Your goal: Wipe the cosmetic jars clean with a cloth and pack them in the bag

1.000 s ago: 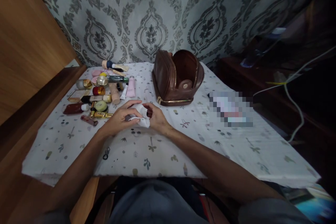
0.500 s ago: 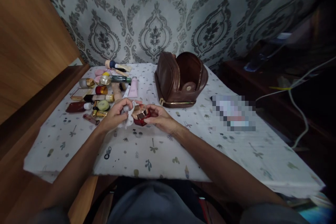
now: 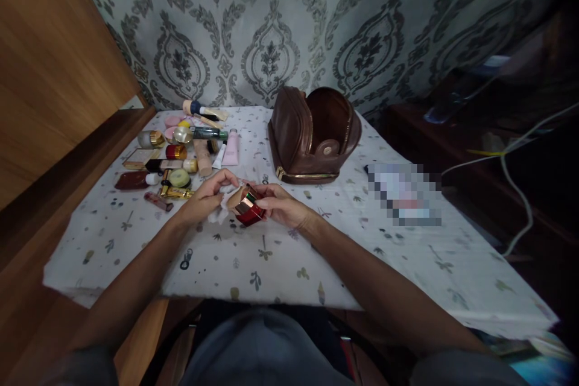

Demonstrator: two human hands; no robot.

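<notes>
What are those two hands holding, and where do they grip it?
The right hand holds a small red jar with a gold lid, tilted, by its side. The left hand pinches a white cloth against it.

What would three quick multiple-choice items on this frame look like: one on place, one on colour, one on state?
1. Where does the brown bag stand?
A. beyond the hands
B. on the floor
C. on the person's lap

2. What colour is the jar in the right hand?
A. blue
B. red with a gold lid
C. green

3. How is the bag?
A. zipped shut
B. unzipped and open
C. lying flat

Answers: 1 A, it stands on the cloth farther from the person; 2 B, red body under a gold lid; 3 B, its inside shows.
</notes>
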